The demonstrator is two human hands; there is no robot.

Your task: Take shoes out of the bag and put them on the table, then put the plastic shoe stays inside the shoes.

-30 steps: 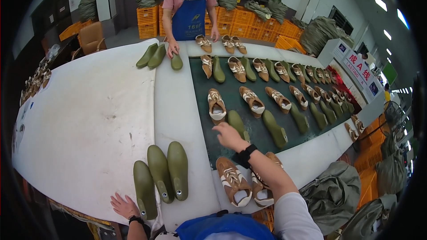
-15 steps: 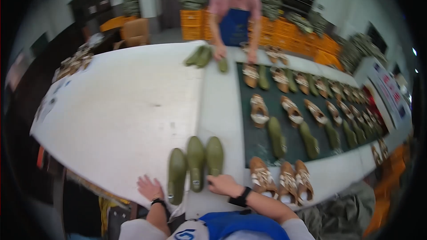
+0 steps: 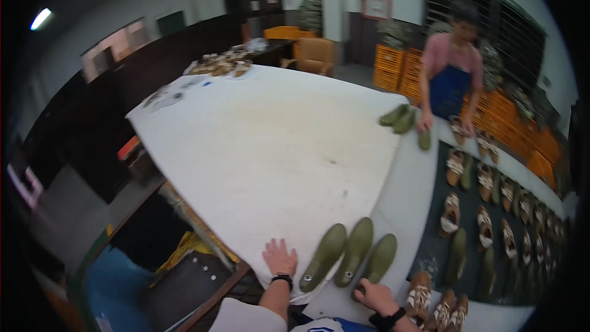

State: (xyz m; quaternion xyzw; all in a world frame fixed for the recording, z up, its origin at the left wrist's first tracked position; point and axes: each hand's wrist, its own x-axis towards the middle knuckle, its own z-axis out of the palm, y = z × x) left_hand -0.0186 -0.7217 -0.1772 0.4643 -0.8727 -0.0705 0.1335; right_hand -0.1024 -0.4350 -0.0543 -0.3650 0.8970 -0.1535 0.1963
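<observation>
My left hand (image 3: 280, 259) lies flat on the white table cover (image 3: 264, 166), fingers spread, holding nothing. To its right, three green shoe lasts lie side by side, toes pointing away from me: a left one (image 3: 324, 255), a middle one (image 3: 355, 252) and a right one (image 3: 381, 257). My right hand (image 3: 376, 298) is closed at the heel end of the right shoe last, which it partly covers. Just right of that hand stand several brown shoes with white laces (image 3: 420, 295) at the table's near edge.
A dark green belt (image 3: 433, 233) carries rows of brown shoes and green lasts on the right. Across the table a co-worker in a blue apron (image 3: 452, 89) touches a green last (image 3: 424, 139) and a brown shoe. Orange crates (image 3: 388, 67) are stacked behind. More shoes (image 3: 224, 63) lie at the far left corner.
My view has swung to the left, so the table, belt and co-worker sit farther right in the picture. Both my hands keep about the same places on the table and the shoe last.
</observation>
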